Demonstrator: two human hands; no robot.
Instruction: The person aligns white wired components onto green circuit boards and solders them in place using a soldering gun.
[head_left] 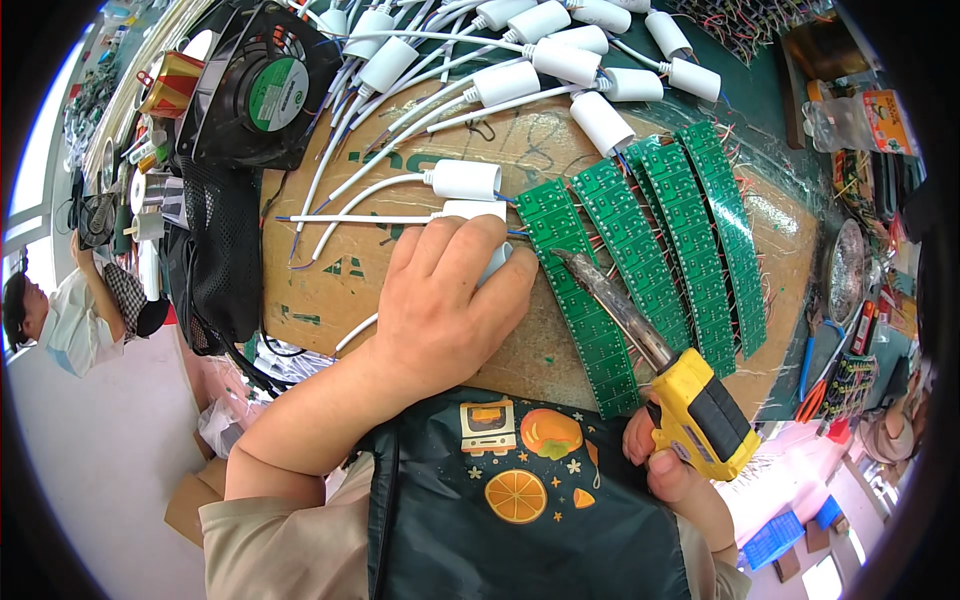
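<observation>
My left hand (435, 310) is closed over a white cylindrical housing (495, 262), partly hidden between thumb and fingers, at the left edge of the nearest green circuit board strip (575, 295). Two more white housings with cables, one of them the upper housing (466, 181), lie just above my fingers, wires reaching toward that strip. My right hand (662, 462) grips a yellow and black soldering gun (705, 415). Its dark tip points up and left, over the nearest strip; I cannot tell whether it touches. Further board strips (720, 240) stand in a row to the right.
Everything lies on a brown cardboard sheet (330, 290). White housings with cables (565, 60) are heaped at the far side. A black fan (265, 90) stands at the far left. Orange-handled pliers (812, 400) lie at the right, and another person (75, 310) is at the left.
</observation>
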